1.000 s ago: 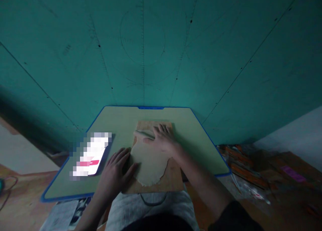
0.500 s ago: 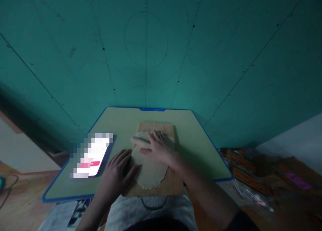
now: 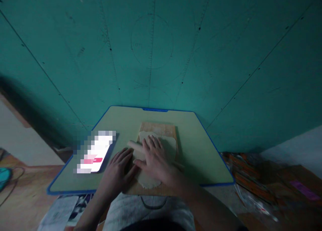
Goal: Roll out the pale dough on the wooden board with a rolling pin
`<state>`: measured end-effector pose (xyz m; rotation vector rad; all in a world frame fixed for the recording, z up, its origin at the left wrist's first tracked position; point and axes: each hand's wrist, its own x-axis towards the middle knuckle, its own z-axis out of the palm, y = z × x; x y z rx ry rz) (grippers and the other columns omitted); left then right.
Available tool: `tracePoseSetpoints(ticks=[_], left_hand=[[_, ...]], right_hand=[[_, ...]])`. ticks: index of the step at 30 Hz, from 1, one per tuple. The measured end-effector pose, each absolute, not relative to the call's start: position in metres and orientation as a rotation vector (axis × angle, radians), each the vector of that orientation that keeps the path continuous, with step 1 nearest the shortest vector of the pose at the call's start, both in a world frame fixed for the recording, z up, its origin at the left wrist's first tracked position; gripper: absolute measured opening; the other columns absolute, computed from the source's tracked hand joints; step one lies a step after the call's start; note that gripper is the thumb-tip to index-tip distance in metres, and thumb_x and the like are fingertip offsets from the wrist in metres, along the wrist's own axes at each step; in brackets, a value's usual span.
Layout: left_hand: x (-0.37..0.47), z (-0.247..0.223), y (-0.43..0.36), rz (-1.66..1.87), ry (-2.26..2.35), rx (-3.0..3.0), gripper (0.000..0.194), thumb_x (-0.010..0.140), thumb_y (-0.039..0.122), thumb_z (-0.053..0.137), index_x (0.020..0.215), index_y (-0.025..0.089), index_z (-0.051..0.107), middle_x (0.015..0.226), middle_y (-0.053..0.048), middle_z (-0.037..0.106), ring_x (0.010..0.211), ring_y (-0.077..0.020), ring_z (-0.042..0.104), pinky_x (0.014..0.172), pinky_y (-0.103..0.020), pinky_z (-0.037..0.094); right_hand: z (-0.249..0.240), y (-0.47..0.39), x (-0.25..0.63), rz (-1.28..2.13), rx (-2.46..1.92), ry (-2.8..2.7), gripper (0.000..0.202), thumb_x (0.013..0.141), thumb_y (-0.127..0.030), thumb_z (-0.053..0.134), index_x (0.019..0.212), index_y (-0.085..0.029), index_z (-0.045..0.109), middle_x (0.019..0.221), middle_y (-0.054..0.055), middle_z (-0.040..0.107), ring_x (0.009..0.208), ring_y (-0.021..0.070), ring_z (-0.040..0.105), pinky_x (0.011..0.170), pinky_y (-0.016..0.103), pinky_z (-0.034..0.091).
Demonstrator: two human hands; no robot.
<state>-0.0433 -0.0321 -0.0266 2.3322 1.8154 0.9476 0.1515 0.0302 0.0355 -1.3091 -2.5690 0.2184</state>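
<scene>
A flat, pale sheet of dough (image 3: 169, 144) with ragged edges lies on a wooden cutting board (image 3: 158, 127). Across the dough, at a slant, rests a light rolling pin (image 3: 136, 146). The palm of my right hand (image 3: 154, 159) lies over the pin with its fingers stretched forward, hiding the pin's middle. At the left edge of the board is my left hand (image 3: 118, 170), its fingers extended and its thumb reaching over the dough. Whether its fingertips press on the board or the dough, I cannot tell.
The board sits on a small table (image 3: 198, 140) with a blue rim, against a green wall (image 3: 161, 56). A phone (image 3: 98, 154) with a lit, partly blurred screen stands to the left. Wrapped bundles (image 3: 251, 180) lie on the floor at right.
My right hand has drawn back toward me with the rolling pin, over the middle of the dough. My left hand stays by the board's left edge. The view has shifted slightly.
</scene>
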Motion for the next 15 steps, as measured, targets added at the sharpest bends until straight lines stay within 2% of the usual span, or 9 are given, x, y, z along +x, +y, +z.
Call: tracePoseSetpoints(ticks=[3,8,15], left_hand=[[-0.044,-0.026,-0.032,0.925,1.826,2.355,0.051,0.097,0.054,0.055,0.129,0.016,0.067,0.133,-0.017,0.07,0.13,-0.0356,0.061,0.105,-0.058,0.054],[-0.045,-0.028,-0.031,0.913,1.864,2.355,0.053,0.097,0.057,0.053,0.126,0.016,0.069,0.133,-0.017,0.07,0.13,-0.0367,0.062,0.104,-0.058,0.055],[-0.042,-0.022,-0.033,0.913,1.827,2.321,0.053,0.098,0.055,0.053,0.129,0.016,0.068,0.134,-0.017,0.07,0.13,-0.0365,0.061,0.106,-0.058,0.054]], right_hand=[[0.041,0.042,0.154,0.189,-1.385,-2.585,0.081,0.101,-0.066,0.044,0.156,-0.006,0.041,0.164,0.023,0.036,0.155,0.0344,0.027,0.126,0.051,0.021],[0.046,0.067,0.16,0.165,-1.676,-2.483,0.087,0.099,-0.072,0.037,0.153,-0.004,0.046,0.161,0.026,0.039,0.154,0.0386,0.029,0.125,0.057,0.02],[0.032,0.038,0.15,0.082,-1.38,-2.53,0.075,0.1,-0.062,0.046,0.154,-0.011,0.046,0.158,0.021,0.047,0.149,0.0355,0.039,0.123,0.054,0.026]])
